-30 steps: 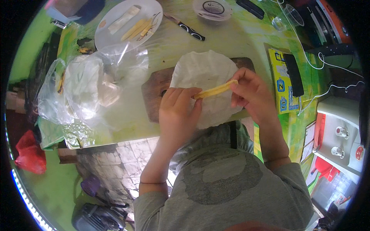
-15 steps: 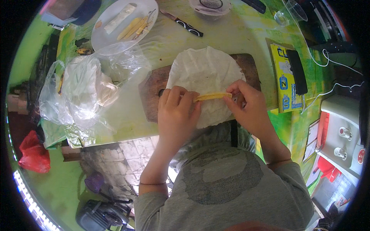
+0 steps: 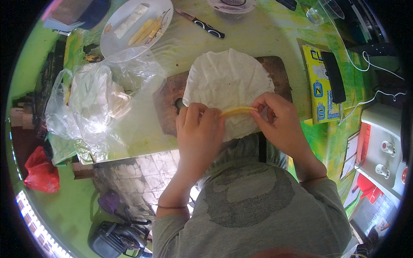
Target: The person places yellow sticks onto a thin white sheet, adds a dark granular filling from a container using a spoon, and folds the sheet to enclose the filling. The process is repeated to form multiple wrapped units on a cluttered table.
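Note:
A round, thin white wrapper sheet [image 3: 228,73] lies over a dark wooden cutting board [image 3: 165,114], its lower part hanging toward me. Across the near part of the wrapper is a long yellow banana slice [image 3: 238,111]. My left hand [image 3: 200,129] pinches its left end, fingertips bent over it. Thumb and fingers of my right hand [image 3: 277,118] grip its right end. More yellow slices [image 3: 146,31] and a white rolled-up wrapper [image 3: 131,20] rest on a white plate [image 3: 111,53] at the far left.
A knife [image 3: 202,24] lies behind the board, near a plastic tub [image 3: 232,5]. Clear plastic bags with a stack of wrappers [image 3: 92,92] sit at left. On the right are a black phone [image 3: 333,77] with a white cable, a yellow booklet [image 3: 317,88] and a clear cup [image 3: 320,15].
Both hands keep hold of the banana slice, which has shifted slightly. My left hand sits a little lower, and more of the board's hole shows beside it. The whole view has moved slightly.

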Motion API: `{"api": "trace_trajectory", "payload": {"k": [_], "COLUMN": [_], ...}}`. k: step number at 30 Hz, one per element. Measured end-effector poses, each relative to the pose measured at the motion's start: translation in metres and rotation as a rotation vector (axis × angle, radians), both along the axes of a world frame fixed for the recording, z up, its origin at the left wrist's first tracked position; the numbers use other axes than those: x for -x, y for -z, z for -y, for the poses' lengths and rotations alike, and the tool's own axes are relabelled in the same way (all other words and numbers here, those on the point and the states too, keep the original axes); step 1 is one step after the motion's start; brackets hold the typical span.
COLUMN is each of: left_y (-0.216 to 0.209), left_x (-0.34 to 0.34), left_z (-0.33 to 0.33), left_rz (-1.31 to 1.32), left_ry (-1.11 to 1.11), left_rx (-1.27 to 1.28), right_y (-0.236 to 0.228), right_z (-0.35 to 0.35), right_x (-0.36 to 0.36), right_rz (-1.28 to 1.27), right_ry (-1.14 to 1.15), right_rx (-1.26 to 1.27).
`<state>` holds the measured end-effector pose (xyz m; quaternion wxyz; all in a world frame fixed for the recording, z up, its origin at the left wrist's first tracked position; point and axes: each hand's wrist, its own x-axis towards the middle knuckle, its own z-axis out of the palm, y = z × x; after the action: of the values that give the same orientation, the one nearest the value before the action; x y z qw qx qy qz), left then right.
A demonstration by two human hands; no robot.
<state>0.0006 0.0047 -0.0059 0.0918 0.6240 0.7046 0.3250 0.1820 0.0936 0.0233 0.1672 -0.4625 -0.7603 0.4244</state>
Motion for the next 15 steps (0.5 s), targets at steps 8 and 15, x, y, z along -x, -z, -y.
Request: {"api": "trace_trajectory", "payload": {"k": [8,15], "left_y": [0.0,0.01], "left_x": [0.0,0.022], "left_z": [0.0,0.006], "left_rz": [0.007,0.001], "left_ry": [-0.027,-0.007], "left_rx": [0.026,-0.131], "right_y": [0.018,0.017], "right_z": [0.0,-0.012], "right_x": [-0.005,-0.02], "right_rz": [0.052,0.006], "right_ry": [-0.061,-0.017], "right_rx": [-0.274,-0.294]}}
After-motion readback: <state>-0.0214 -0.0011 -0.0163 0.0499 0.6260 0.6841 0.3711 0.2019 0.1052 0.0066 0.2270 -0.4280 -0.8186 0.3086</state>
